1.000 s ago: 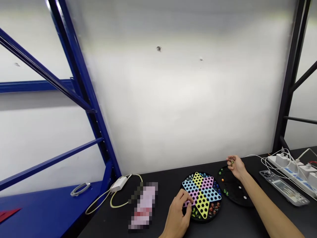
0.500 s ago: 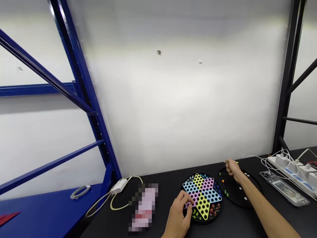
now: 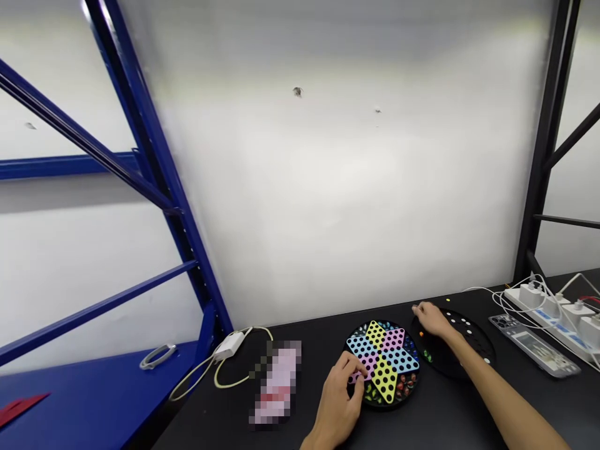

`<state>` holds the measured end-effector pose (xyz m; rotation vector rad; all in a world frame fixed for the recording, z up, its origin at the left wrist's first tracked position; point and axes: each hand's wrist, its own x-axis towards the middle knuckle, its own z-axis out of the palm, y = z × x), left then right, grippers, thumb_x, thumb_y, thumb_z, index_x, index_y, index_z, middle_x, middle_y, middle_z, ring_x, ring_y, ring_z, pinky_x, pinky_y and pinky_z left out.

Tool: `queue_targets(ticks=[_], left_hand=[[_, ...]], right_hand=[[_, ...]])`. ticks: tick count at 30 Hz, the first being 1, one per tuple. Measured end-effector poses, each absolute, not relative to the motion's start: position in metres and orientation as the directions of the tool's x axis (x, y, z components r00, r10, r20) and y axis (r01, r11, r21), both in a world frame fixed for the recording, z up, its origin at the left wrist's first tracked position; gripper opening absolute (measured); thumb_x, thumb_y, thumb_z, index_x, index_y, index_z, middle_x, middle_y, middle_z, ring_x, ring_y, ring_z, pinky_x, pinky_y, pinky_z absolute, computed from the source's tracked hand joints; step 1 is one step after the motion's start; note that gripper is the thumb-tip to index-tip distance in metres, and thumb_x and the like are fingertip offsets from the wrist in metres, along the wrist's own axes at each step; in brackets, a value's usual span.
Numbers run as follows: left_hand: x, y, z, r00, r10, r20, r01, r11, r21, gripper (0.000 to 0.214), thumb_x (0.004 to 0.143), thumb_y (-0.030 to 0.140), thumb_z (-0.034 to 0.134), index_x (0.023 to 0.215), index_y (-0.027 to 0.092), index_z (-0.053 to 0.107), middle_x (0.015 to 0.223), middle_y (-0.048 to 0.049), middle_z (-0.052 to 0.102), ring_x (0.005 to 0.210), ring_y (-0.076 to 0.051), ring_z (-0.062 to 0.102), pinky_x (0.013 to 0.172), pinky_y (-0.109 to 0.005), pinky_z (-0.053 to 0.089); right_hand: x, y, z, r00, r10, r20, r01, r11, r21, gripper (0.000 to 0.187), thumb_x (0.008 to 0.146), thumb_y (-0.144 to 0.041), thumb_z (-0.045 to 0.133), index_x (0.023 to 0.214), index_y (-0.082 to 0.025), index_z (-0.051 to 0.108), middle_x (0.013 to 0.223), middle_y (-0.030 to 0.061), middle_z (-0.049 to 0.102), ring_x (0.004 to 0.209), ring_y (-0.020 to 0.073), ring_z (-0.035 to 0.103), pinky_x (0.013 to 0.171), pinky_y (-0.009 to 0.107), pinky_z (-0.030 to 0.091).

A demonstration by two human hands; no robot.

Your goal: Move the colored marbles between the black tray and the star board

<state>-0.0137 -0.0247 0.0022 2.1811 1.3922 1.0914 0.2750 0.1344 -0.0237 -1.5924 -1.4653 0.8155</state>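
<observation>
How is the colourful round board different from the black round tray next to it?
The board shows a star of yellow, pink and blue points full of holes; the tray is plain black. Many marbles crowd the board's rim, while only a few lie scattered on the tray. The left hand touches the board; the right hand is at the tray's far edge. Both are round and lie flat on the black table.

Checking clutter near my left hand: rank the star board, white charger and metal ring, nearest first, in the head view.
1. Star board: touched by the left hand.
2. Charger: to its left, on the table.
3. Ring: farthest left, on the blue shelf.
</observation>
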Motion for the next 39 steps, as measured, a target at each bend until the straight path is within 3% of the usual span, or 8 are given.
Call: queue_targets(ticks=[5, 11, 15, 18, 23, 29, 35, 39], left_hand=[[-0.013, -0.024, 0.001, 0.238, 0.875, 0.421, 0.625, -0.47, 0.623, 0.017, 0.093, 0.024, 0.043, 0.083, 0.023, 0.057, 0.091, -0.0038, 0.061, 0.084, -0.02, 0.06, 0.078, -0.031, 0.048], [-0.013, -0.021, -0.001, 0.24, 0.873, 0.425, 0.615, -0.475, 0.629, 0.018, 0.094, 0.025, 0.042, 0.084, 0.023, 0.057, 0.091, -0.0037, 0.06, 0.084, -0.02, 0.059, 0.078, -0.031, 0.048], [-0.014, -0.022, -0.001, 0.247, 0.875, 0.416, 0.616, -0.473, 0.63, 0.019, 0.094, 0.025, 0.041, 0.084, 0.024, 0.057, 0.092, -0.0037, 0.06, 0.084, -0.02, 0.059, 0.078, -0.032, 0.048], [-0.015, -0.022, -0.001, 0.219, 0.872, 0.437, 0.616, -0.471, 0.631, 0.018, 0.095, 0.026, 0.042, 0.085, 0.024, 0.056, 0.092, -0.0035, 0.059, 0.085, -0.02, 0.059, 0.08, -0.032, 0.048], [-0.016, -0.022, -0.001, 0.21, 0.868, 0.45, 0.61, -0.476, 0.634, 0.018, 0.095, 0.027, 0.041, 0.085, 0.024, 0.055, 0.092, -0.0033, 0.058, 0.086, -0.02, 0.059, 0.08, -0.032, 0.048], [-0.018, -0.023, 0.001, 0.185, 0.859, 0.477, 0.614, -0.481, 0.627, 0.016, 0.093, 0.024, 0.042, 0.085, 0.024, 0.056, 0.091, -0.0037, 0.059, 0.087, -0.021, 0.059, 0.081, -0.033, 0.049], [-0.018, -0.026, 0.007, 0.143, 0.822, 0.551, 0.62, -0.508, 0.598, 0.014, 0.091, 0.021, 0.045, 0.084, 0.024, 0.057, 0.091, -0.0036, 0.059, 0.085, -0.02, 0.06, 0.079, -0.032, 0.05], [-0.021, -0.025, 0.007, 0.136, 0.819, 0.558, 0.622, -0.509, 0.595, 0.016, 0.091, 0.021, 0.044, 0.083, 0.023, 0.057, 0.091, -0.0037, 0.058, 0.085, -0.02, 0.06, 0.079, -0.032, 0.049]], right_hand=[[0.296, 0.121, -0.008, 0.094, 0.995, 0.036, 0.323, 0.004, -0.947, 0.042, 0.093, -0.049, 0.021, 0.083, -0.022, 0.052, 0.063, -0.0019, 0.05, 0.045, 0.0119, 0.042, 0.041, 0.022, 0.027], [0.294, 0.075, -0.027, 0.021, 0.996, 0.084, 0.453, 0.065, -0.889, 0.035, 0.087, -0.046, 0.05, 0.062, -0.021, 0.048, 0.054, -0.0027, 0.047, 0.052, 0.0128, 0.045, 0.05, 0.023, 0.03], [0.269, 0.046, -0.038, -0.066, 0.974, 0.218, 0.865, 0.165, -0.474, 0.024, 0.097, -0.033, 0.039, 0.086, -0.021, 0.057, 0.078, 0.0053, 0.067, 0.071, 0.0193, 0.063, 0.06, 0.027, 0.035], [0.255, 0.034, -0.038, -0.183, 0.96, 0.212, 0.962, 0.22, -0.165, 0.025, 0.097, -0.019, 0.033, 0.105, -0.019, 0.057, 0.097, 0.0116, 0.07, 0.076, 0.0218, 0.068, 0.06, 0.028, 0.036], [0.258, 0.029, -0.041, -0.32, 0.911, 0.259, 0.939, 0.341, -0.039, 0.027, 0.099, -0.019, 0.031, 0.101, -0.018, 0.058, 0.093, 0.0099, 0.069, 0.074, 0.0222, 0.069, 0.059, 0.028, 0.036], [0.27, 0.03, -0.047, -0.276, 0.93, 0.245, 0.944, 0.309, -0.111, 0.035, 0.1, -0.034, 0.031, 0.09, -0.021, 0.062, 0.077, 0.0079, 0.069, 0.071, 0.0211, 0.066, 0.063, 0.027, 0.036], [0.261, 0.042, -0.017, -0.028, 0.932, 0.362, 0.738, 0.264, -0.621, 0.049, 0.099, -0.046, 0.023, 0.06, -0.022, 0.04, 0.058, -0.0007, 0.052, 0.058, 0.0152, 0.049, 0.056, 0.025, 0.032], [0.257, 0.051, 0.004, -0.002, 0.929, 0.37, 0.676, 0.274, -0.684, 0.047, 0.097, -0.05, 0.03, 0.058, -0.023, 0.033, 0.053, -0.003, 0.044, 0.054, 0.0136, 0.041, 0.054, 0.026, 0.028]])
